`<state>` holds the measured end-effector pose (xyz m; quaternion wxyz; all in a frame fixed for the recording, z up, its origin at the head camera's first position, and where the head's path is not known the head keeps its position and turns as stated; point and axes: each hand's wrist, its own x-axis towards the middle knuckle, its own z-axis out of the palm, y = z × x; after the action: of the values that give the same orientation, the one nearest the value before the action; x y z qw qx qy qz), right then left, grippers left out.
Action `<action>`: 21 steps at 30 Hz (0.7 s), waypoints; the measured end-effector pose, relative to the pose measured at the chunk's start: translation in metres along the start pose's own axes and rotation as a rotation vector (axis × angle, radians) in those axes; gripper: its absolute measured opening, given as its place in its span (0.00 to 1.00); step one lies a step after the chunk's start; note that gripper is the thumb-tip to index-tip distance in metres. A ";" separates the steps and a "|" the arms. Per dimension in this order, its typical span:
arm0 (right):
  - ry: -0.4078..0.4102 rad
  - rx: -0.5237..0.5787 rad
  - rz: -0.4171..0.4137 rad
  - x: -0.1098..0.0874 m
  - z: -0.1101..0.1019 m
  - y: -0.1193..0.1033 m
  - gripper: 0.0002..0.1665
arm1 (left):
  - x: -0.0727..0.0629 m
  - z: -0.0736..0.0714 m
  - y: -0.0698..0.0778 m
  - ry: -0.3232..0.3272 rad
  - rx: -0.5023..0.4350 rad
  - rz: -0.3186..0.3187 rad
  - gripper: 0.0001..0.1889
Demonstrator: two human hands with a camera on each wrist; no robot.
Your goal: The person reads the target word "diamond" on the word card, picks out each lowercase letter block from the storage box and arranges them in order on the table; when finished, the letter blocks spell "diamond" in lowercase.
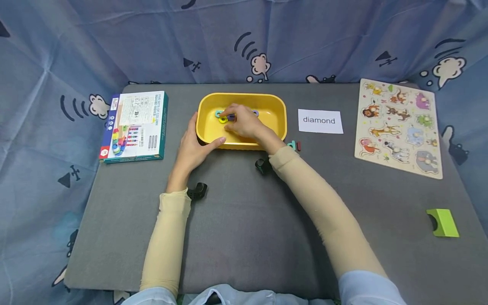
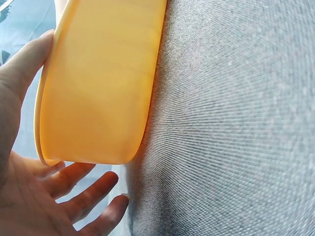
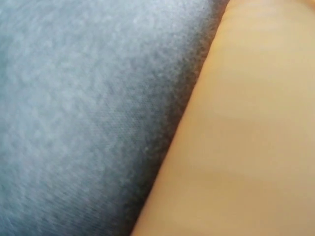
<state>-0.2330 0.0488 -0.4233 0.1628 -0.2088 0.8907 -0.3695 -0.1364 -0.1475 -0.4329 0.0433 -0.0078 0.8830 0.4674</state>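
A yellow tub stands on the grey table with several small coloured pieces inside. My left hand spans the tub's front left corner. Its thumb lies on the front rim and its spread fingers touch the left end; the left wrist view shows the tub wall beside them. My right hand reaches down into the tub, fingers bent over a teal piece, a yellow piece and a purple piece. I cannot tell whether it pinches one. The right wrist view shows only the tub's side and table.
A white card reading "diamond" lies right of the tub. A teal piece and a red piece lie by its front right corner. A boxed set is at left, an animal puzzle board at right, a green arch block nearer.
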 end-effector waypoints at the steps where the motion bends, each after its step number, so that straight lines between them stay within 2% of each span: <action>1: 0.001 -0.007 -0.002 0.000 0.000 0.000 0.22 | 0.000 0.000 0.000 0.000 -0.002 0.000 0.62; 13: 0.035 -0.068 0.004 0.004 0.002 -0.003 0.21 | -0.001 -0.001 0.001 -0.004 -0.004 -0.010 0.62; 21: 0.081 -0.158 0.063 0.010 0.006 -0.008 0.19 | -0.001 -0.001 0.002 -0.002 -0.006 -0.009 0.61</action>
<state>-0.2365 0.0352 -0.4232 0.1211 -0.1777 0.9291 -0.3009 -0.1354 -0.1469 -0.4309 0.0462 -0.0115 0.8815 0.4699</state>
